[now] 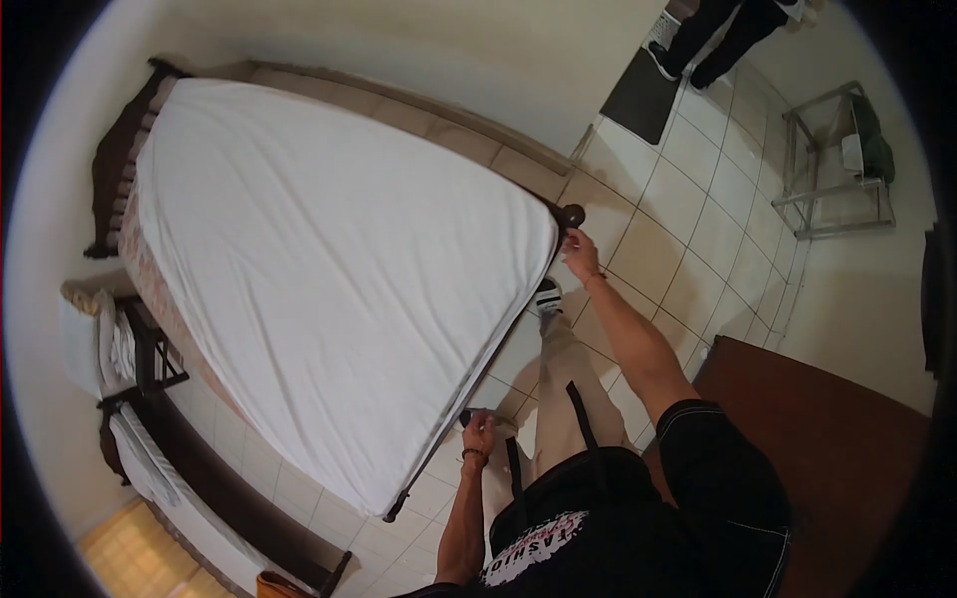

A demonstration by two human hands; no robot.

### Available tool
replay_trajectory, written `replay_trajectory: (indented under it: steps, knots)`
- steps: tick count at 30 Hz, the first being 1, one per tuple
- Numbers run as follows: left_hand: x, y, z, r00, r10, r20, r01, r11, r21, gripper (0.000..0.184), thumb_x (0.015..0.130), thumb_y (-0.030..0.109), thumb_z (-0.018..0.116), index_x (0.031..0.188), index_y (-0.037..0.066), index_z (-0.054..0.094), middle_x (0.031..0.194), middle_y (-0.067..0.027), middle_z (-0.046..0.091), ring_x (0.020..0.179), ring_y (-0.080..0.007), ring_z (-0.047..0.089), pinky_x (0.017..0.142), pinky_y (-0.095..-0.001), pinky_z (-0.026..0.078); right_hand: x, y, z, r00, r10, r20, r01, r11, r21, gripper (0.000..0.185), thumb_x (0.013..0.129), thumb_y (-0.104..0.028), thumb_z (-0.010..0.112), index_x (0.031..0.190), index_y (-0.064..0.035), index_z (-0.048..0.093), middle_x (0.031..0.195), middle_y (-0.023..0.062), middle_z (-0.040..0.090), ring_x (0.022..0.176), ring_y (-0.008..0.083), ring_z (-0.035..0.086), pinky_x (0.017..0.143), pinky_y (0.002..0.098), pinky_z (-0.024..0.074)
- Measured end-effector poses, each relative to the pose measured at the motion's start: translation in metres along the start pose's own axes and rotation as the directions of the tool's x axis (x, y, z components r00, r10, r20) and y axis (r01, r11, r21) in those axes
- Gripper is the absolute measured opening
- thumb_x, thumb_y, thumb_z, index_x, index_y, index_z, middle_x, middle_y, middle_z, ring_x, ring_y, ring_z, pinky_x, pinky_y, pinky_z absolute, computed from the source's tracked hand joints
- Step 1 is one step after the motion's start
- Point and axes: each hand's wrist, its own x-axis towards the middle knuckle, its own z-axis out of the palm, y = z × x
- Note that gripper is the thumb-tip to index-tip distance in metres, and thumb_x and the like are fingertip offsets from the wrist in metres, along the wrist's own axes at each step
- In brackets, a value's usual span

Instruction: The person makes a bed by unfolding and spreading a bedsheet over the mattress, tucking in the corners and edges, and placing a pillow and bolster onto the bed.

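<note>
Head view: one white sheet (pixel 349 279), spread over the bed (pixel 112 164); right hand (pixel 579 256) beside a corner post (pixel 572 215), left hand (pixel 478 436) near the foot end, well apart, grips I cannot tell; seemingly mid-fitting, next calling for creases drawn taut.

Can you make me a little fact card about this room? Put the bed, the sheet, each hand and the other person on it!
Bed: wooden, with a dark headboard
Sheet: white sheet, spread over most of the mattress, with wrinkles
Right hand: right hand at the bed's foot corner, beside the round post; touching or not, I can't tell
Left hand: left hand near the bed's foot edge; grip unclear
Other person: dark-trousered legs beside a dark mat
</note>
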Motion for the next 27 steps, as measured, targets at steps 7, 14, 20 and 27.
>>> replay_trajectory:
  steps: [7,14,20,27]
  knots:
    - [0.09,0.116,0.063,0.94,0.288,0.183,-0.335,0.88,0.335,0.047,0.076,0.018,0.055,0.118,0.002,0.042,0.124,-0.0236,0.037,0.114,-0.0381,0.037,0.094,-0.0404,0.034,0.011,-0.016,0.003,0.99,-0.042,0.135,0.016,0.981,0.192,0.018,0.08,-0.012,0.053,0.095,-0.001,0.055,0.082,0.0171,0.06,0.07,0.0271,0.059,0.063,0.029,0.0459]
    - [0.153,0.131,0.076,0.91,0.057,0.41,-0.265,0.841,0.472,0.071,0.073,0.017,0.052,0.132,-0.001,0.017,0.133,-0.0256,0.024,0.122,-0.0396,0.025,0.102,-0.041,0.02,0.008,-0.016,0.02,0.962,-0.245,-0.122,0.211,0.947,-0.242,0.013,0.078,-0.009,0.054,0.072,0.0001,0.047,0.056,0.017,0.054,0.055,0.0289,0.059,0.049,0.038,0.0435]
    - [0.18,0.154,0.08,0.895,-0.139,0.423,-0.152,0.798,0.583,0.067,0.077,0.018,0.047,0.133,0.001,0.015,0.135,-0.0237,0.02,0.125,-0.0377,0.02,0.104,-0.0396,0.015,0.023,-0.011,0.026,0.987,-0.159,-0.025,0.107,0.765,-0.635,0.013,0.079,-0.016,0.05,0.075,-0.0035,0.049,0.057,0.0188,0.057,0.055,0.0345,0.059,0.049,0.0424,0.047]
    - [0.201,0.146,0.093,0.868,-0.264,0.421,-0.095,0.743,0.662,0.04,0.085,0.02,0.031,0.12,0.004,0.04,0.119,-0.0247,0.043,0.112,-0.0382,0.039,0.097,-0.0432,0.028,0.028,-0.004,0.029,0.983,-0.179,0.033,0.146,0.667,-0.731,0.015,0.079,-0.018,0.047,0.089,-0.0078,0.051,0.056,0.0172,0.057,0.053,0.0334,0.059,0.048,0.0434,0.0467]
